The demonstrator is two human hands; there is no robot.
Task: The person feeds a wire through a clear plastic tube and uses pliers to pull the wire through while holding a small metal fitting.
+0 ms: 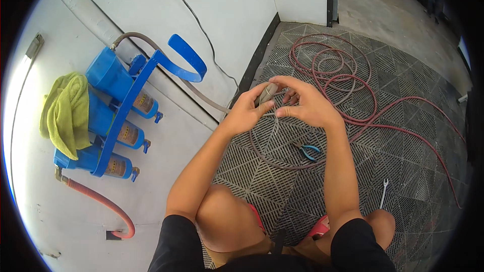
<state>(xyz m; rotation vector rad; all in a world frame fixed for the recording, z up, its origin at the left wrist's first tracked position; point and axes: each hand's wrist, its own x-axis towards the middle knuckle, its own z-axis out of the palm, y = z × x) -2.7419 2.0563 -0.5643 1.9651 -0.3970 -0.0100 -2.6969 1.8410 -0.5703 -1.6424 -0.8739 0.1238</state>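
Both hands meet in front of me above the mat. My left hand (245, 112) is closed around a grey, hose-like piece (267, 93) with a thin pale wire (277, 125) looped about it. My right hand (311, 103) curls in from the other side; its forefinger touches the top of the grey piece and its thumb tip meets the wire. The contact between the fingers is partly hidden. A brownish-grey hose (209, 104) runs from the wall unit down behind my left hand. Blue-handled pliers (309, 152) lie on the mat below my hands.
Blue filter units (117, 130) hang on the left wall with a blue hook bracket (187, 60) and a green towel (68, 113). Coiled red hose (370, 93) covers the mat (297, 196) at the right. A wrench (384, 191) lies near my right knee. People stand far off, upper right.
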